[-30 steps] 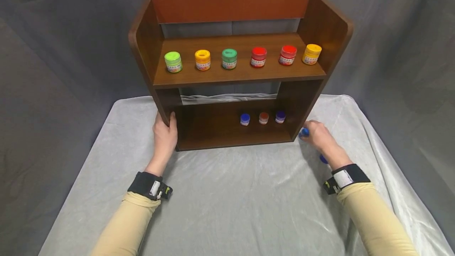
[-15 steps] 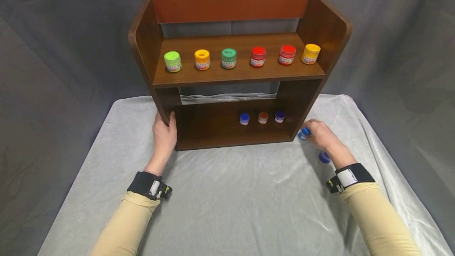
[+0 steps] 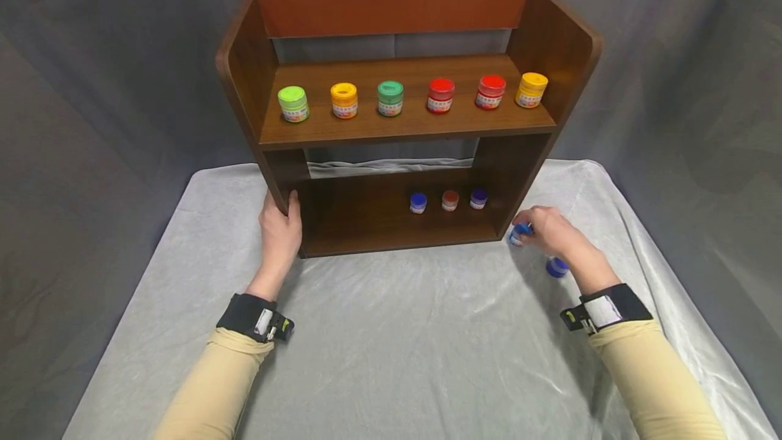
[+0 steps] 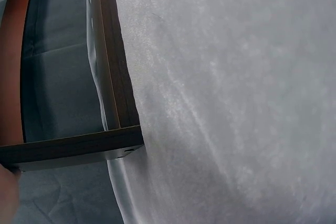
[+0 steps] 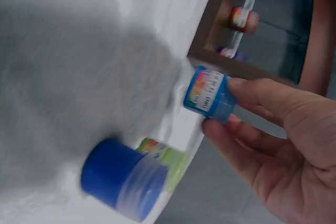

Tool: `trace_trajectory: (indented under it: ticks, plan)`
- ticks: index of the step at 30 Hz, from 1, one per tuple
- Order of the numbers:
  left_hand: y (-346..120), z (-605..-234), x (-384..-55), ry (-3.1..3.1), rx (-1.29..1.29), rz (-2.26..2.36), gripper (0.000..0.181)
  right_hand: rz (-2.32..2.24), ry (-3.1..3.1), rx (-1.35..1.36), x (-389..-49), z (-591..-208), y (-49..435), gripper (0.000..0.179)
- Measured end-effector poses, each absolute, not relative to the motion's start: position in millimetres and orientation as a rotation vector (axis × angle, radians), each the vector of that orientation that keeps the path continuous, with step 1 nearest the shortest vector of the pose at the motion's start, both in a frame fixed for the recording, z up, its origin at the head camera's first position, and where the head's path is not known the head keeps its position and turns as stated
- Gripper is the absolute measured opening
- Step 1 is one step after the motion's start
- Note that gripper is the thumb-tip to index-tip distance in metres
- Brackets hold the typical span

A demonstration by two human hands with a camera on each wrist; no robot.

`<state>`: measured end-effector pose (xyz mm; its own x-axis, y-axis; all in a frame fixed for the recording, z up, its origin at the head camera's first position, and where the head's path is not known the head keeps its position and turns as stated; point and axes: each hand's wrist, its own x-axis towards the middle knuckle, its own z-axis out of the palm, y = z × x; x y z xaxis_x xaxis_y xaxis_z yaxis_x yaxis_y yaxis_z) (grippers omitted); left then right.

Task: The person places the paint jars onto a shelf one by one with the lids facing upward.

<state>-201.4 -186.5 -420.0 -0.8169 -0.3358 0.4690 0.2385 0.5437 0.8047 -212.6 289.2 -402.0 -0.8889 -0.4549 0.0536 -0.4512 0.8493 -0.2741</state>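
My left hand point(image 3: 280, 229) grips the left side panel of a dark brown two-tier wooden shelf point(image 3: 409, 134) near its lower end. Only a bit of that hand shows at the edge of the left wrist view. Outside the shelf's lower right corner, my right hand point(image 3: 552, 233) pinches a small blue paint jar point(image 5: 210, 93) by its lid end between thumb and fingers, the label showing. A darker blue jar point(image 5: 123, 179) stands on the cloth below this hand. Partly hidden behind it in the right wrist view is a light green jar point(image 5: 176, 163).
On the upper board stand several jars, among them a light green jar point(image 3: 294, 104), a dark green jar point(image 3: 390, 99) and a red jar point(image 3: 440, 96). Below are blue point(image 3: 418, 203), brown point(image 3: 450, 200) and purple point(image 3: 478, 199) jars. Grey cloth point(image 3: 391, 345) covers the table; dark curtains hang behind.
My right wrist has swung slightly outward, and the pinched jar shows more of its label. More of the darker blue jar has come into sight. My left hand keeps its grip on the shelf.
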Motion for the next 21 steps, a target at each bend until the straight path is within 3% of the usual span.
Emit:
trace_trajectory:
  ticks: [4, 21]
  plan:
    - [-187.1, -420.1, -201.3, -2.194, 0.084, -1.264, 0.039, -0.411, 2.911, -0.809, -206.1, -394.7, 278.3, 0.017]
    - [-187.4, -420.5, -202.3, -2.204, 0.083, -1.274, 0.038, -0.464, 2.895, -0.999, -197.3, -379.0, 232.4, 0.024]
